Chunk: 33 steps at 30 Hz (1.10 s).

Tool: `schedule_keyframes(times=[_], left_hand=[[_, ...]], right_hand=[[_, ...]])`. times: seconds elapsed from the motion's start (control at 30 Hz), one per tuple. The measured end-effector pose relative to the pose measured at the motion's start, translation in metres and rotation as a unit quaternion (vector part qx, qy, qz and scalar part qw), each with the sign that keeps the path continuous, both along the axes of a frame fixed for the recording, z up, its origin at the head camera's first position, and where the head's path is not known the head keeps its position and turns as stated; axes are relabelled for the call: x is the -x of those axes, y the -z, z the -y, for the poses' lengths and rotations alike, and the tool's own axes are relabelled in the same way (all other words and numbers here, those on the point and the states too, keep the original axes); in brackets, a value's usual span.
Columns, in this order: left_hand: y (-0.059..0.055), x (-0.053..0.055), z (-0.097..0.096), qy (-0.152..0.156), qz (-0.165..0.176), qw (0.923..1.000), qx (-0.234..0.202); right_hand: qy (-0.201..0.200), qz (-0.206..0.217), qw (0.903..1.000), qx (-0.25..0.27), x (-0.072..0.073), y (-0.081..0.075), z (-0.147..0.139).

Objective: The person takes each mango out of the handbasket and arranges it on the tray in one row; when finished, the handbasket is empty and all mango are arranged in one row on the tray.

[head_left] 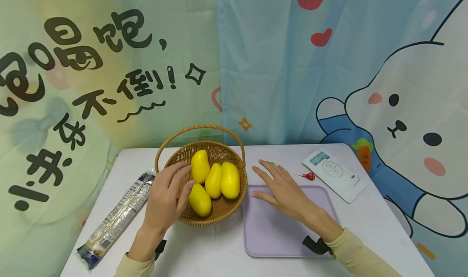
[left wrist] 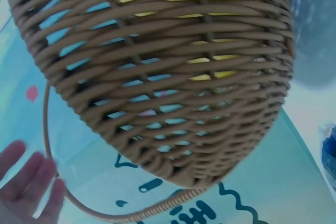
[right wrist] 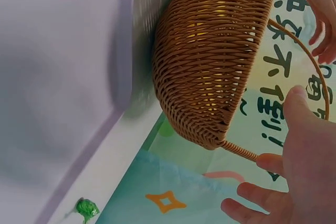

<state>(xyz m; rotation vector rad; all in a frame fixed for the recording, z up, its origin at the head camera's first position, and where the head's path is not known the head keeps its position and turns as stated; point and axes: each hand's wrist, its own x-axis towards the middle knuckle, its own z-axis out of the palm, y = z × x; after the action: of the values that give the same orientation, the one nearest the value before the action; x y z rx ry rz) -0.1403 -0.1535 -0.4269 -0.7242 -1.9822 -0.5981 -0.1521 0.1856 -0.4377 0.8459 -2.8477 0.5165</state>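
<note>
A brown wicker basket (head_left: 222, 212) with a tall arched handle stands on the table and holds several yellow mangoes (head_left: 230, 180). My left hand (head_left: 164, 200) hovers at the basket's left side, fingers bent and spread, with nothing in its grasp. In the head view it hides part of the left rim; whether it touches the basket I cannot tell. To the right of the basket, my right hand (head_left: 283, 189) hangs over the upper part of a lilac tray (head_left: 281, 240), fingers spread and holding nothing. The right wrist view shows both hands apart from the basket's woven side (right wrist: 205, 61).
A long silver packet (head_left: 118, 214) lies aslant on the left of the white table (head_left: 204, 252). At the back right are a flat white package (head_left: 334, 174) and a red-wrapped lollipop (head_left: 310, 176). A green-wrapped sweet (right wrist: 86, 208) lies beyond the tray. Printed curtains (head_left: 256, 66) hang behind.
</note>
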Motion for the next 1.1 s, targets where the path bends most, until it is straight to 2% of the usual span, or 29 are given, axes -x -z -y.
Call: schedule_keyframes(times=[0.1,0.2,0.3,0.43,0.7,0.83,0.93,1.1], left_hand=[[-0.002,0.001,0.002,0.001,-0.052,0.9980,-0.034],[0.000,0.001,0.005,-0.012,-0.075,0.9951,-0.063],[0.004,0.001,0.009,-0.036,-0.074,0.9923,-0.093],[0.012,0.002,0.014,-0.060,-0.049,0.9887,-0.128],[0.034,0.005,0.025,-0.083,0.035,0.9879,-0.126],[0.042,0.004,0.028,-0.073,0.110,0.9821,-0.134],[0.046,0.002,0.030,-0.066,0.188,0.9705,-0.136],[0.053,0.002,0.029,-0.073,0.295,0.9414,-0.147]], right_hand=[[-0.001,-0.007,1.0000,0.005,-0.001,-0.001,0.001],[-0.001,-0.011,0.9999,0.011,-0.002,-0.002,0.003],[-0.003,-0.013,0.9997,0.019,-0.003,-0.004,0.005],[-0.013,-0.018,0.9993,0.029,-0.005,-0.008,0.009],[-0.039,-0.028,0.9978,0.046,-0.006,-0.017,0.021],[-0.053,-0.027,0.9969,0.051,-0.005,-0.019,0.027],[-0.062,-0.026,0.9963,0.054,-0.004,-0.020,0.032],[-0.076,-0.025,0.9953,0.055,-0.003,-0.022,0.041]])
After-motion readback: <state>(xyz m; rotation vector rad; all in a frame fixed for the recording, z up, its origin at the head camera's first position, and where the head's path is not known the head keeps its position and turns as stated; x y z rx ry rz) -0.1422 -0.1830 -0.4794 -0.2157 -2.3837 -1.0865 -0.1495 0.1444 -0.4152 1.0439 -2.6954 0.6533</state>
